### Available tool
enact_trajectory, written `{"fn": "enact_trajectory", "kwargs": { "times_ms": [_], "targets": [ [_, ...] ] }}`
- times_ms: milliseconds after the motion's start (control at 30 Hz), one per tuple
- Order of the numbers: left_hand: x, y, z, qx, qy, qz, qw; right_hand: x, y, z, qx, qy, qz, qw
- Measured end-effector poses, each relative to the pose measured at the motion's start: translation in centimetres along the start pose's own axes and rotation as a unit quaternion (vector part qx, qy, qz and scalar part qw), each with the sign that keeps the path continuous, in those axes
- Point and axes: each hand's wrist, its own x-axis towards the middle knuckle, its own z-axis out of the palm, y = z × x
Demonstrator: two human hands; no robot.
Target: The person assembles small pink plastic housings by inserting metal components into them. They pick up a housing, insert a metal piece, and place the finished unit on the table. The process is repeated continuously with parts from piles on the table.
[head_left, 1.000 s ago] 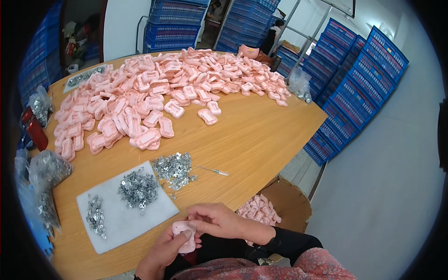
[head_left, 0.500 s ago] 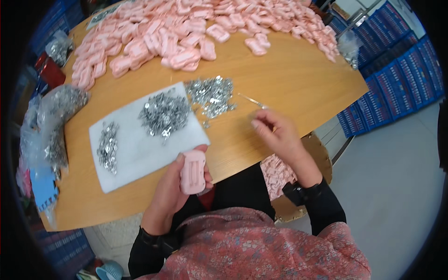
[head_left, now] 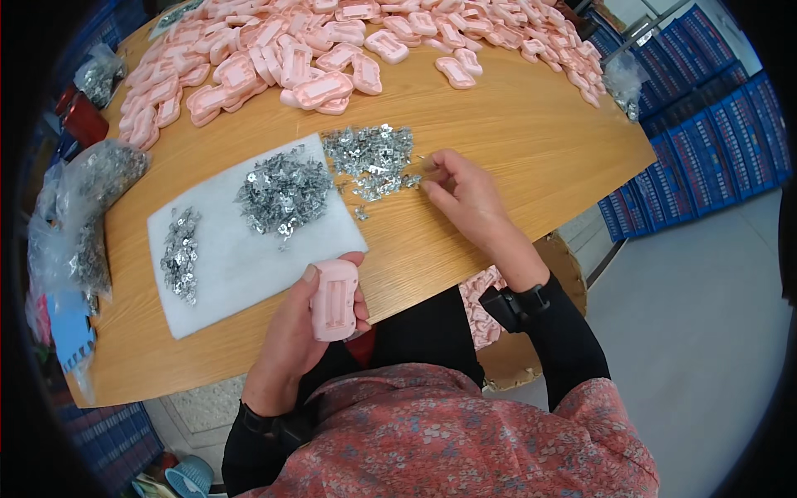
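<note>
Pink case [head_left: 334,300] sat in the closed grip of the left hand [head_left: 292,328] near the tabletop [head_left: 531,158]; a slackened hold could have dropped it. Whether the half-curled right hand [head_left: 466,197] held anything was unclear; brushing the metal pieces [head_left: 374,158] might have scattered them.

This looks like a small assembly workshop. A broad wood-topped table [head_left: 540,133] serves as the workbench, its far side heaped with dozens of matching pink plastic casings [head_left: 388,46]. Small stamped metal pieces [head_left: 284,195] lie in bulk on a white board [head_left: 228,282] and loose beside it, with more in clear plastic bags [head_left: 108,183] along the left edge. Blue plastic crates [head_left: 706,145] stand stacked at the right, and a brown carton [head_left: 516,361] below the table holds further pink parts [head_left: 480,311].
</note>
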Motion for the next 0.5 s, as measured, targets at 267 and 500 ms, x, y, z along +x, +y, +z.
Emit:
{"fn": "enact_trajectory", "kwargs": {
  "times_ms": [267, 500],
  "targets": [
    [-0.3, 0.0, -0.5, -0.002, -0.020, -0.003, 1.000, -1.0, -1.2, 0.9, 0.050, -0.085, -0.025, 0.995],
    [-0.1, -0.5, -0.7, 0.000, 0.041, -0.008, 0.999, -0.9, -0.2, 1.6, 0.013, -0.035, -0.103, 0.994]
  ]
}}
